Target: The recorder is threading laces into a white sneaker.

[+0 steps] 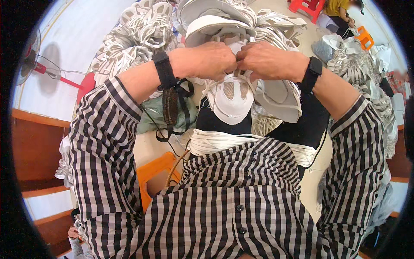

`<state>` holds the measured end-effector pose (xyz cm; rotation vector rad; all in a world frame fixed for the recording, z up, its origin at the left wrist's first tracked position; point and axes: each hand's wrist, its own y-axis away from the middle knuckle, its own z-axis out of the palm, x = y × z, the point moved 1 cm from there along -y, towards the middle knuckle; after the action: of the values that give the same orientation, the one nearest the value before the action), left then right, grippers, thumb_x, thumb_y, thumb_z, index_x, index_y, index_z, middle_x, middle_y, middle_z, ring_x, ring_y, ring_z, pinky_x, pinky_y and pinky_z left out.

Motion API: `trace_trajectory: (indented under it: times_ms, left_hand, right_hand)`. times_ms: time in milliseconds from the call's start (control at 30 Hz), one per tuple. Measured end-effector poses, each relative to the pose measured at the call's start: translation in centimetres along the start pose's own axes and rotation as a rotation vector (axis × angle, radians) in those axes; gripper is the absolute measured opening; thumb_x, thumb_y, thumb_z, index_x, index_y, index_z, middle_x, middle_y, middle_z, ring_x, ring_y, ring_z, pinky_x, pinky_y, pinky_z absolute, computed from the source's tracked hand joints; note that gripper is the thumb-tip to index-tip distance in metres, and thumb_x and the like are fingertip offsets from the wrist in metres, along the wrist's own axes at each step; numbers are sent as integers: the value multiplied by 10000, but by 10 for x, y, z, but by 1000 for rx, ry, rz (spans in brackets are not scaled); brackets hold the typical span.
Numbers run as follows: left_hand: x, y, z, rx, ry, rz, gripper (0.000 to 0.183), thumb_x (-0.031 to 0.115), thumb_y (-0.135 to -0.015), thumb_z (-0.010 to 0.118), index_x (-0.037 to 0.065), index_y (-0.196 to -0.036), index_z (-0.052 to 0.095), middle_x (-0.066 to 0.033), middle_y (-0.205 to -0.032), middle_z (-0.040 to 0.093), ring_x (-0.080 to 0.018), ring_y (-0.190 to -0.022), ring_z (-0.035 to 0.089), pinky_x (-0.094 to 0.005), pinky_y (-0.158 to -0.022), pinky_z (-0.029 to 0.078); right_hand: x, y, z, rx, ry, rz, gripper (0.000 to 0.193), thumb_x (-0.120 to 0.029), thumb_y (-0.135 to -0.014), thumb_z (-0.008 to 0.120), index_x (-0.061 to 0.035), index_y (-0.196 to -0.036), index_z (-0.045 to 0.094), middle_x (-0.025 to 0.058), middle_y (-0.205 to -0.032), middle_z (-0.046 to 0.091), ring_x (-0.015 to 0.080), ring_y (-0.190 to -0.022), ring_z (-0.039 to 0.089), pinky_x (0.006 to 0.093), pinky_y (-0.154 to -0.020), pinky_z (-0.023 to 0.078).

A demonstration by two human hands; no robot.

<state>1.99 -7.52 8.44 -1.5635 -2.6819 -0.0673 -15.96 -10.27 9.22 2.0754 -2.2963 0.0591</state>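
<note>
A white shoe upper [233, 103] with beige mesh patches rests toe toward me on my lap, over dark trousers. Above its lacing area, my left hand [213, 60] and my right hand [269, 60] meet with fingers closed in a pinch. A white shoelace [242, 77] runs out beneath the fingertips, which hide its ends and the eyelets. Against the right side of this upper lies another pale shoe upper [280, 101], turned so its inside shows. A bundle of white laces [220, 141] lies across my lap, nearer my body.
Piles of similar uppers stand at the far left [133, 39] and right [353, 60]. An orange stool [157, 175] is at my left, beside a green bag [157, 114] with black straps. A fan [30, 60] stands at the left; another person [340, 13] sits at the far right.
</note>
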Motion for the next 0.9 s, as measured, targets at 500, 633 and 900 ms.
trace_trajectory:
  times_ms: [500,633,900]
  left_hand:
    - [4,11,18,346,-51,156,170,150,-650,701,19,-711,612,-134,-735,594,-306,-795,578,-410,-762,431]
    - [8,8,21,270,-147,86,139,143,-684,678,27,-725,614,-126,-750,599,-295,-806,578,-401,-769,428]
    - [9,15,27,300,-178,68,148,142,-715,654,32,-783,582,-118,-834,555,-291,-856,548,-383,-776,430]
  right_hand:
    - [-12,-15,-4,-240,-99,384,168,-151,-748,596,10,-753,645,183,-790,642,361,-785,620,446,-717,488]
    - [-17,-23,-1,-231,-37,479,180,-153,-762,573,9,-762,651,212,-775,644,376,-786,631,456,-719,497]
    - [-18,-28,22,-283,-94,627,229,-192,-694,585,-2,-790,668,221,-822,654,365,-868,640,483,-861,437]
